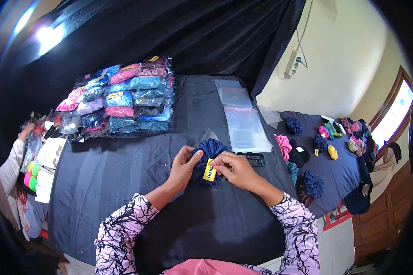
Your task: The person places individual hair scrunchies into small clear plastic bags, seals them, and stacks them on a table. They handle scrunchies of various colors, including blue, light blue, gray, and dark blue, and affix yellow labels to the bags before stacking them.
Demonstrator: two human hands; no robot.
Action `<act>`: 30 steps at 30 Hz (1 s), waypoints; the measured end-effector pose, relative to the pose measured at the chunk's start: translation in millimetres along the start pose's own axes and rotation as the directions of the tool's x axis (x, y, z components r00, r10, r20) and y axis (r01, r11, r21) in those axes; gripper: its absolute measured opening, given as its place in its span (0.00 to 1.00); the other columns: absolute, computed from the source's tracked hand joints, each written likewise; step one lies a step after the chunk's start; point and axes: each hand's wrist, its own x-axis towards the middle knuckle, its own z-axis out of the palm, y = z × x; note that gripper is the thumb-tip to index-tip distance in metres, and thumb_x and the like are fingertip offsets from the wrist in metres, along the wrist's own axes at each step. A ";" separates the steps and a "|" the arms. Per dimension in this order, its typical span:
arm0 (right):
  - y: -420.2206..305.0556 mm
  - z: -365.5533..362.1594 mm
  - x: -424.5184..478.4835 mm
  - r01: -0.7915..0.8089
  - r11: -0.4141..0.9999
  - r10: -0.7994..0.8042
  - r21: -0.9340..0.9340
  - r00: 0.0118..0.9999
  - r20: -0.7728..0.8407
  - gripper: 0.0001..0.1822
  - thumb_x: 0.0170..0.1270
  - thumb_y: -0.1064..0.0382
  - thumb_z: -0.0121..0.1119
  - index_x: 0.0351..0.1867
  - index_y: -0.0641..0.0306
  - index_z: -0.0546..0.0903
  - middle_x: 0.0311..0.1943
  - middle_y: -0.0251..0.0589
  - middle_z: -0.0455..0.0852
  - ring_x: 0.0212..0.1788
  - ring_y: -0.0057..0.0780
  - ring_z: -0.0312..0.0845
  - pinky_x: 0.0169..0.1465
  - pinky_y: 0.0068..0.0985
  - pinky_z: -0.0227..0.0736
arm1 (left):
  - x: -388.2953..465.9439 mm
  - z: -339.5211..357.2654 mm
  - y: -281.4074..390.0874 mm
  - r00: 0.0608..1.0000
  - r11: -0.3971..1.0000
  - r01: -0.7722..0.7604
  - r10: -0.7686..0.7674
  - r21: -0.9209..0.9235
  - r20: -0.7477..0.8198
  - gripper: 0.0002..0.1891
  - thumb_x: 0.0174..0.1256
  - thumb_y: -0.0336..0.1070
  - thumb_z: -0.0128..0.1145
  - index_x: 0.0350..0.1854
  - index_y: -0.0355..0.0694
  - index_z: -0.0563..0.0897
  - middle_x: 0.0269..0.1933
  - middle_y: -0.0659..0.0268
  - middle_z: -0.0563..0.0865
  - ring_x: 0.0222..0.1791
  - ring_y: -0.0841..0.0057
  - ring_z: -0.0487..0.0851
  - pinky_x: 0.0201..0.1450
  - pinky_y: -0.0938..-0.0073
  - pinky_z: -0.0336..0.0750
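A navy fabric scrunchie [208,146] is between my hands above the dark cloth-covered table. My left hand [184,166] pinches its left side between thumb and fingers. With thumb and index finger, my right hand [235,171] holds the right edge of a yellow printed tag [210,171] that lies on the front of the scrunchie. A piece of clear plastic [210,134] shows just behind the scrunchie; how it sits there is partly hidden. Stacked clear plastic bags [248,129] lie beyond my right hand, beside a black plastic object [253,159].
Bagged scrunchies [118,99] are piled at the back left. Loose scrunchies [294,125] lie on a second table to the right. A co-worker is at the far left, another at the far right. A power strip [295,63] hangs on the wall.
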 end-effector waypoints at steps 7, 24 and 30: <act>11.5 2.7 -2.1 0.098 0.979 -0.101 -0.179 0.995 -0.010 0.10 0.59 0.72 0.58 0.42 0.66 0.78 0.39 0.46 0.79 0.41 0.43 0.80 0.43 0.31 0.75 | -2.6 1.4 4.2 0.990 0.992 0.004 -0.021 0.122 0.138 0.21 0.54 0.26 0.69 0.46 0.37 0.71 0.42 0.67 0.79 0.43 0.83 0.77 0.50 0.80 0.72; 2.7 -19.1 -1.4 -0.224 0.904 0.218 -0.364 0.974 -0.057 0.46 0.36 0.41 0.78 0.53 0.68 0.71 0.49 0.55 0.81 0.52 0.49 0.78 0.55 0.35 0.71 | -8.8 1.6 3.9 0.938 0.901 -0.230 0.104 0.369 0.331 0.22 0.52 0.27 0.71 0.46 0.37 0.70 0.42 0.67 0.78 0.47 0.84 0.74 0.52 0.78 0.70; 6.0 -37.5 5.6 -0.285 0.913 0.343 -0.292 0.924 0.168 0.35 0.40 0.48 0.79 0.44 0.69 0.76 0.38 0.45 0.83 0.45 0.35 0.78 0.50 0.28 0.70 | -0.3 -4.6 11.6 0.929 0.971 -0.118 0.034 0.210 0.368 0.17 0.61 0.32 0.66 0.47 0.38 0.71 0.42 0.66 0.81 0.46 0.81 0.78 0.50 0.77 0.72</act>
